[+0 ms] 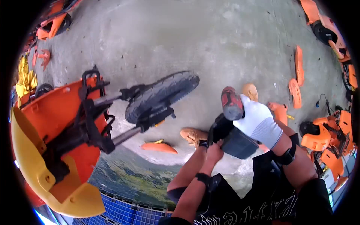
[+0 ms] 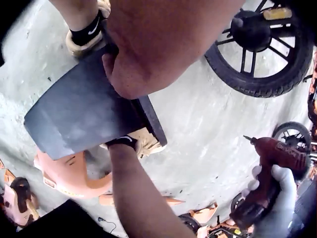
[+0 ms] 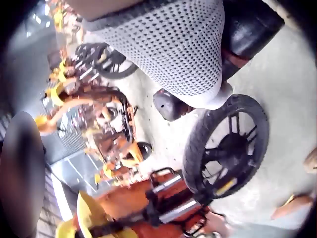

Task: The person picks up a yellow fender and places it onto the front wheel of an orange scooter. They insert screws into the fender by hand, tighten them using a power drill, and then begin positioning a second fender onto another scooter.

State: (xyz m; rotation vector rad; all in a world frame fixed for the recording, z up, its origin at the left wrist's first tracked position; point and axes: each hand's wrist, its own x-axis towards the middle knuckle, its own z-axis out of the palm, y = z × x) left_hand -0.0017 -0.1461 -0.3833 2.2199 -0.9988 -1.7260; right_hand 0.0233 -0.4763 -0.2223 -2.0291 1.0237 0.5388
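Observation:
My right hand (image 1: pixel 258 122), in a white knit glove, grips a red and black cordless drill (image 1: pixel 231 104) by its handle. In the left wrist view the drill's thin bit (image 2: pixel 249 140) points away from the gloved hand. My bare left hand (image 1: pixel 214 153) holds a dark grey plastic casing (image 1: pixel 240 143) by its edge, between my legs. In the head view the drill and glove overlap the far side of this casing. The left wrist view shows its broad smooth face, apart from the drill; the left fingers are partly hidden there.
To the left lies an orange and yellow scooter front with fork and black wheel (image 1: pixel 163 95). An orange part (image 1: pixel 159 147) lies near my shoe (image 1: pixel 193 137). More orange panels (image 1: pixel 299 65) and scooter parts (image 1: pixel 333 138) lie on the right. Blue crates (image 1: pixel 120 210) stand at the lower left.

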